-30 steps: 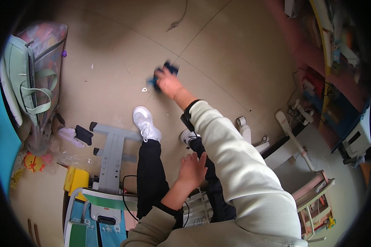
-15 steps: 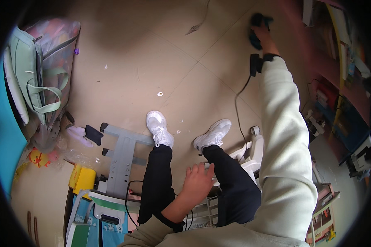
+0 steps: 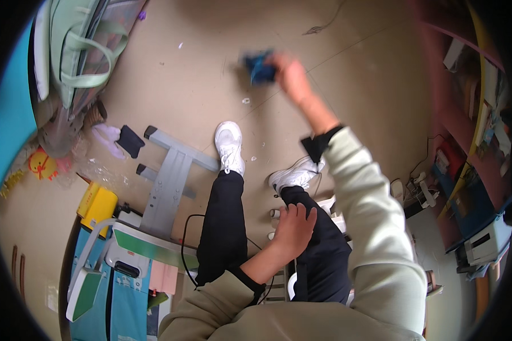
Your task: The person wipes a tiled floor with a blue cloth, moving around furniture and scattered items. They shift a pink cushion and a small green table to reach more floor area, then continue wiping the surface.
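My right hand (image 3: 292, 78) is stretched out over the floor at the top centre, its fingers closed on a dark blue and teal object (image 3: 260, 67). Motion blur hides what kind of thing it is. Small white scraps, one of them a paper scrap (image 3: 246, 101), lie on the tiled floor (image 3: 188, 74) between that hand and my feet. My left hand (image 3: 293, 232) rests against my right leg near the knee, fingers apart and holding nothing. Dark bands with small attachments circle both wrists.
A grey metal stand foot (image 3: 168, 190) is beside my left white shoe (image 3: 230, 145). On the left are a pale green bag (image 3: 68, 62), a dark blue item (image 3: 131, 141) and a yellow box (image 3: 98, 204). Pink shelving (image 3: 449, 108) and a power strip (image 3: 424, 187) are on the right.
My right hand has swept from the far right to the top centre with the blue object, blurring. My left hand has shifted slightly right along the leg. The whole view has turned a little.
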`<action>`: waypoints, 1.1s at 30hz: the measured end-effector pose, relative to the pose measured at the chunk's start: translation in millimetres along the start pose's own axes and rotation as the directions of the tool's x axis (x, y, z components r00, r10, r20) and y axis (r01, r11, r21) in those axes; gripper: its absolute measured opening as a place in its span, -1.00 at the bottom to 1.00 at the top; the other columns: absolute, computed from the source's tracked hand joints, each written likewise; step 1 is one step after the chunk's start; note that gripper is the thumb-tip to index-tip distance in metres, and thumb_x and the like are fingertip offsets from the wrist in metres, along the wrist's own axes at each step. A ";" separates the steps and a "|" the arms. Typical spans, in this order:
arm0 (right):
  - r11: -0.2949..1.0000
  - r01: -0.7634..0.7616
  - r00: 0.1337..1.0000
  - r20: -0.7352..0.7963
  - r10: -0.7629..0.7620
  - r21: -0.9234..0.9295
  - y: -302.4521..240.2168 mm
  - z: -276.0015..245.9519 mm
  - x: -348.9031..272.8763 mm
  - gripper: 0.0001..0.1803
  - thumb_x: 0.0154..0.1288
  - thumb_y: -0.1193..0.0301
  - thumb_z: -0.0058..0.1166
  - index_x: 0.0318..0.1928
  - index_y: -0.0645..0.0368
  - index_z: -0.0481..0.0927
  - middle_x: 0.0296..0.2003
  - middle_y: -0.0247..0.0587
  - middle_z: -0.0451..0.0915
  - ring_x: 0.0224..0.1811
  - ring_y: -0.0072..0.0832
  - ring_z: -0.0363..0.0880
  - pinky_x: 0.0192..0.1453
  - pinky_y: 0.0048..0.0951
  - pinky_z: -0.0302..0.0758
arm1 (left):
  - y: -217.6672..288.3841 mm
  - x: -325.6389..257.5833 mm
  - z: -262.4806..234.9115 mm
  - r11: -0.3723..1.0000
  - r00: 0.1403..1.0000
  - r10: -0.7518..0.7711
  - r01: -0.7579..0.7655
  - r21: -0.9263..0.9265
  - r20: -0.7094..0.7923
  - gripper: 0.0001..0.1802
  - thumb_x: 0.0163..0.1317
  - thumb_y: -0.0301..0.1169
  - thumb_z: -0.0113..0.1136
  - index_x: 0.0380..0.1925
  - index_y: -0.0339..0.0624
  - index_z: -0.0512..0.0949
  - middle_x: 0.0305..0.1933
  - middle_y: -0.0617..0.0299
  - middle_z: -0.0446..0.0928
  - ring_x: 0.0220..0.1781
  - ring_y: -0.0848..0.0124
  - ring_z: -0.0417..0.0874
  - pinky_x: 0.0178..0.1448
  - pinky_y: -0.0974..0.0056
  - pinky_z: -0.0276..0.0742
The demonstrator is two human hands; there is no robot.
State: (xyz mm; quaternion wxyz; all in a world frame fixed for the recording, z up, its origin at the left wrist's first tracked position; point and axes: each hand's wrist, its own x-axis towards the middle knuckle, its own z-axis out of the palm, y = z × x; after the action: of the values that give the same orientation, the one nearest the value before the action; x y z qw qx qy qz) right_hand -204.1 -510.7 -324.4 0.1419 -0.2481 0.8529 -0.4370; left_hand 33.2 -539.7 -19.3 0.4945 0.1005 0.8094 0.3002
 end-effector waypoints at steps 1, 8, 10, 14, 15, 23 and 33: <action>0.994 -0.004 1.000 0.002 0.004 -0.108 14.8 -15.0 42.6 -0.54 -0.07 0.65 0.05 -0.06 0.12 0.65 -0.20 0.01 0.66 -0.05 0.04 0.58 0.13 -0.05 0.50 | -0.3 -1.4 1.9 1.000 1.000 -0.001 0.002 -0.024 0.006 -0.34 0.19 -0.22 0.31 0.30 -0.13 0.42 0.09 -0.08 0.44 0.13 0.02 0.46 0.28 -0.15 0.33; 0.689 -0.043 0.989 0.067 0.132 -0.723 32.1 53.9 75.0 -0.43 0.23 0.48 0.06 0.29 -0.11 0.50 0.40 -0.20 0.35 0.44 0.05 0.26 0.17 0.20 0.53 | -11.1 -11.9 4.9 0.994 0.983 -0.021 0.001 -0.108 -0.185 -0.51 0.26 -0.35 0.07 0.22 -0.14 0.50 0.09 -0.16 0.49 0.13 -0.06 0.48 0.21 -0.21 0.34; 0.720 0.166 0.951 0.303 0.064 -0.674 7.9 88.6 -12.4 -0.47 0.30 0.39 0.08 0.30 -0.09 0.48 0.46 -0.26 0.25 0.50 0.00 0.14 0.24 0.26 0.45 | -14.5 -14.8 -0.5 0.996 0.985 -0.034 0.020 -0.086 -0.169 -0.51 0.26 -0.35 0.08 0.21 -0.15 0.49 0.10 -0.17 0.49 0.13 -0.07 0.47 0.22 -0.21 0.33; 0.955 -0.044 0.717 0.656 0.235 -0.293 -33.6 106.7 -121.9 -0.73 0.00 0.57 0.14 -0.23 0.05 0.69 0.01 -0.28 0.63 0.13 -0.15 0.49 0.15 -0.13 0.55 | -19.1 -20.4 -9.6 0.995 0.980 -0.034 0.014 -0.103 -0.196 -0.39 0.16 -0.24 0.29 0.22 -0.20 0.48 0.07 -0.12 0.45 0.09 0.00 0.47 0.16 -0.10 0.34; 0.987 -0.050 0.818 0.561 0.128 -0.153 -36.6 97.2 -115.0 -0.64 -0.06 0.67 0.12 -0.23 0.03 0.70 -0.08 -0.19 0.66 0.06 -0.13 0.54 0.13 -0.23 0.57 | -21.0 -22.0 -10.3 0.991 0.973 -0.039 0.008 -0.136 -0.227 -0.39 0.16 -0.25 0.30 0.22 -0.20 0.48 0.07 -0.11 0.45 0.08 0.01 0.47 0.15 -0.10 0.34; 0.901 -0.173 0.976 0.055 0.212 -0.397 0.1 74.1 186.1 -0.47 0.25 0.47 -0.05 0.26 0.05 0.51 0.29 0.18 0.41 0.29 0.08 0.44 0.27 0.00 0.52 | -45.9 -42.6 -4.3 0.972 0.980 -0.130 0.096 -0.214 -0.152 -0.52 0.30 -0.32 0.05 0.22 -0.15 0.48 0.11 -0.18 0.50 0.18 -0.10 0.48 0.25 -0.24 0.34; 0.968 0.216 0.689 0.722 -0.059 -0.126 -106.5 196.1 -28.9 -0.77 0.09 0.53 0.12 -0.18 0.07 0.63 -0.05 -0.25 0.58 0.05 -0.15 0.54 0.13 -0.08 0.58 | -51.8 -44.2 -15.6 0.974 0.971 -0.129 0.085 -0.211 -0.203 -0.57 0.23 -0.31 0.10 0.10 -0.18 0.54 -0.02 -0.09 0.51 0.06 0.01 0.50 0.14 -0.18 0.38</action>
State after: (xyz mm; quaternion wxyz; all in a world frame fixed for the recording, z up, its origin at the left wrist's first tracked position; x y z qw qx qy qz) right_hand -58.1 -680.0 -350.1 0.4017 -0.4743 0.7495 -0.2278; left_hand 48.4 -607.5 -11.7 0.4270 -0.0270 0.8280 0.3623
